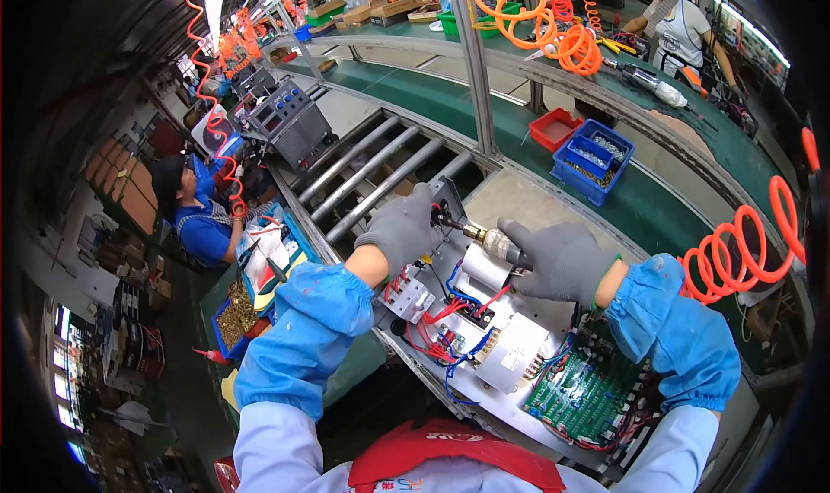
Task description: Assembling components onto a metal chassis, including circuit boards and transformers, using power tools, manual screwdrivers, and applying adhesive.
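Observation:
My right hand [562, 260], in a grey glove, is closed around a power screwdriver [496, 243] with a metal nose. It points left at a dark upright end panel [447, 197] of an open electrical chassis [510, 398]. My left hand [399, 232], also gloved, is at that panel, beside the driver's tip; its fingertips are partly hidden, so I cannot tell what they grip. Below my hands, the chassis carries a white cylinder [487, 267], a grey breaker switch [408, 300], a wound transformer [512, 355], a green circuit board [581, 394] and red and blue wires.
Metal rollers [363, 178] run beyond the chassis. A blue bin of screws [593, 161] and a red bin [554, 129] stand on the green bench. Orange coiled hoses [743, 251] hang around. One co-worker [203, 203] sits at left beside a finished-looking grey machine [290, 123]; another [683, 35] stands far right.

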